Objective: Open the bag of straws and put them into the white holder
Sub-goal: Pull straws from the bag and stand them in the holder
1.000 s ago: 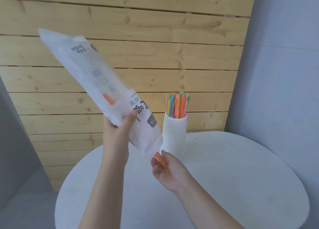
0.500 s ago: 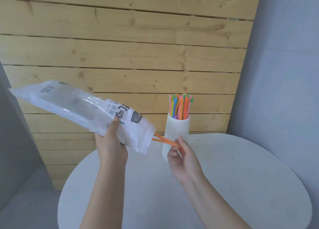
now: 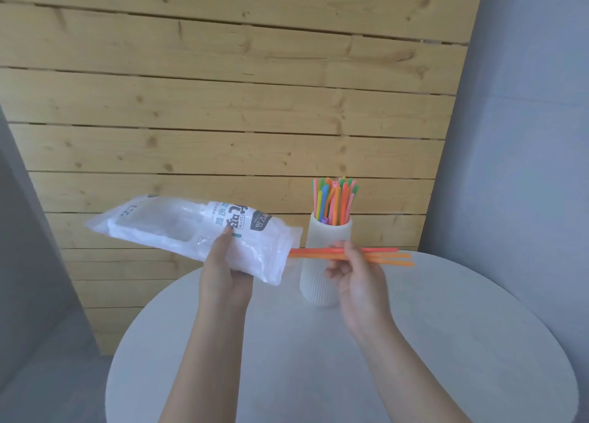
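Holding now: your left hand (image 3: 224, 274) grips the bag (image 3: 204, 231) from below, thumb up against its printed face, and keeps it in the air, lying nearly level, over the left part of the table (image 3: 350, 359).
Right hand: your right hand (image 3: 353, 274) pinches a few orange straws (image 3: 387, 256) near their middle; they lie level, crossing in front of the white holder (image 3: 322, 282), with their left tips just beside the bag's open end.
Bag state: you have the bag open at its right end, and the straws in your fingers look fully clear of it.
Bag contents: through the clear plastic you see no more colour inside, so it is probably empty; the crumpled film hides parts of it, so you cannot be sure.
Holder: it stands upright on the table near the far edge, close to the wooden wall (image 3: 223, 104), with a bunch of coloured straws (image 3: 334, 201) already standing in it, their tops well above the rim.
Done so far: opening the bag and moving most of the straws appear finished.
Left to do: you would need to turn the orange straws upright, bring their lower ends over the holder's mouth and let them slide in among the rest.
Watch for: the mouth is crowded, so aim for a gap or the tips may catch on the rim.
Afterwards: check the bag for strays, then put it down.
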A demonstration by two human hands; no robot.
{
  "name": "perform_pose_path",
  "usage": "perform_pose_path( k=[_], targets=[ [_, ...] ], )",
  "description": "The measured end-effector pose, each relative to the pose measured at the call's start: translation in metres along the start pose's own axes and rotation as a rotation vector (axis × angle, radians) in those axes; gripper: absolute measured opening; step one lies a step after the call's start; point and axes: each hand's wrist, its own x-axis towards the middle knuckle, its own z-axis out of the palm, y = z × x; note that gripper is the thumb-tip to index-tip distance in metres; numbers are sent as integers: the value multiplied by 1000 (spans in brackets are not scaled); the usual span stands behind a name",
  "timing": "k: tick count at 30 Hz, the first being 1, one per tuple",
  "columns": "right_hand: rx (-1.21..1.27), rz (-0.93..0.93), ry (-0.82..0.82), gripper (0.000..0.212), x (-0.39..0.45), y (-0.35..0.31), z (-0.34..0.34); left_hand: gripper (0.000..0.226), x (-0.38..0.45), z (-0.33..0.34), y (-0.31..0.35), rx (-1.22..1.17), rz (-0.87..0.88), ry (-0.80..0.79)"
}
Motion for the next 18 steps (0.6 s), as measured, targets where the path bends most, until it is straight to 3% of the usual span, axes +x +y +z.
perform_pose_path(
  k=[3, 7, 13, 18],
  targets=[
    [-210, -188, -35, 28, 3, -22, -6, 18, 4, -4, 1, -26, -37, -30],
    [-459, -272, -79, 24, 3, -51, -10, 14, 7, -6, -2, -61, -96, -15],
    [-557, -326, -157, 22, 5, -89, -5, 10, 13, -11, -2, -96, -185, 59],
    [-688, -344, -218, 21, 21, -118, 12, 22, 16, -16, -1, -139, -180, 57]
  ],
)
